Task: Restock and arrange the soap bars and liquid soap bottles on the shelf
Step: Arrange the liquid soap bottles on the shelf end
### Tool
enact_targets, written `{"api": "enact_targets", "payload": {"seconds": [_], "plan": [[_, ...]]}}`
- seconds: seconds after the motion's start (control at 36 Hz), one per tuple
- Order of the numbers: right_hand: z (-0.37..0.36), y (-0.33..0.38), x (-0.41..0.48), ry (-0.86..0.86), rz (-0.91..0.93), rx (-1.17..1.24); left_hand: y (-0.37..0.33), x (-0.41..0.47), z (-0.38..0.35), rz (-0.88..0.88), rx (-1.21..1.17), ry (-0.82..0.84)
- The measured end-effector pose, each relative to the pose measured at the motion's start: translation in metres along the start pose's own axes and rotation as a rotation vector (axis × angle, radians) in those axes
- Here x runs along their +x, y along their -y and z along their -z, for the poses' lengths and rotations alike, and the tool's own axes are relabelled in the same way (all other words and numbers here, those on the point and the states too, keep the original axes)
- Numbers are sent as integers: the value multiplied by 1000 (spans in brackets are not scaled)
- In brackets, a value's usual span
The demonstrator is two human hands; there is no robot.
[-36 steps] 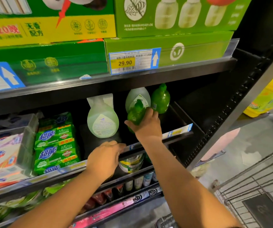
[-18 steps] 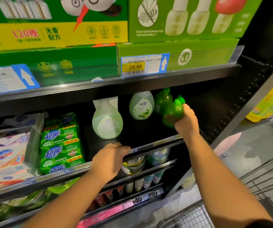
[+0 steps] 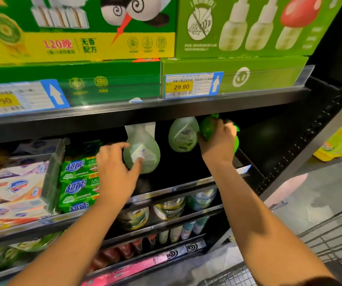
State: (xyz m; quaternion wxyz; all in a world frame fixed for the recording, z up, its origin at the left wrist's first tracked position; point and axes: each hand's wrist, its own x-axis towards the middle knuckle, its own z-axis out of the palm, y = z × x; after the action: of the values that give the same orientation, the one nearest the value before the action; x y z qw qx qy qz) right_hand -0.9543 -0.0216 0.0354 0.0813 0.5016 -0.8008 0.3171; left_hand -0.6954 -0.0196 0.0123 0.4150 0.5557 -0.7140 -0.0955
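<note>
Item: dark green bottle [image 3: 206, 126], right end of the middle shelf [image 3: 186, 187], beside a small pale bottle [image 3: 183, 135].
Handling, judged: stiff smooth plastic, weighty if full; take it round the belly.
Right hand [image 3: 217, 141]: fingers curled round it.
Left hand [image 3: 114, 168]: spread wide, thumb against the large pale bottle [image 3: 143, 149].

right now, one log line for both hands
left hand: thumb on pale green bottle | right hand: grips green bottle, far right | green soap bars: stacked at left
</note>
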Motion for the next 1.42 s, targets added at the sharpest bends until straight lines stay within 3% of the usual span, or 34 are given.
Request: {"api": "enact_targets", "payload": {"seconds": [0.08,0.17,0.25,0.42,0.56,0.67,0.83,1.0,1.19,1.28,1.33,1.42], "plan": [[-14,14,13,104,39,145,7,17,-3,193,-50,216],[-32,16,17,224,-5,395,17,26,-9,228,-148,329],[-44,12,23,266,-36,437,13,25,-12,213,-132,292],[-45,7,29,238,-35,257,14,30,-16,230,-98,201],[-26,-2,9,322,-76,238,14,32,-24,207,-60,224],[7,-23,-12,475,-93,359,9,28,-33,174,-107,211],[33,-52,-26,563,-143,474,-13,27,-53,65,-148,245],[32,-55,-36,516,-129,484,-42,44,-88,72,-242,313],[33,-54,-41,501,-156,503,-52,71,-129,-42,-44,241],[32,-53,-44,502,-163,522,-58,79,-137,-25,-87,226],[33,-48,-48,479,-182,530,-65,82,-139,18,-173,236],[26,-43,-60,377,-177,426,-72,87,-141,14,-88,276]]}}
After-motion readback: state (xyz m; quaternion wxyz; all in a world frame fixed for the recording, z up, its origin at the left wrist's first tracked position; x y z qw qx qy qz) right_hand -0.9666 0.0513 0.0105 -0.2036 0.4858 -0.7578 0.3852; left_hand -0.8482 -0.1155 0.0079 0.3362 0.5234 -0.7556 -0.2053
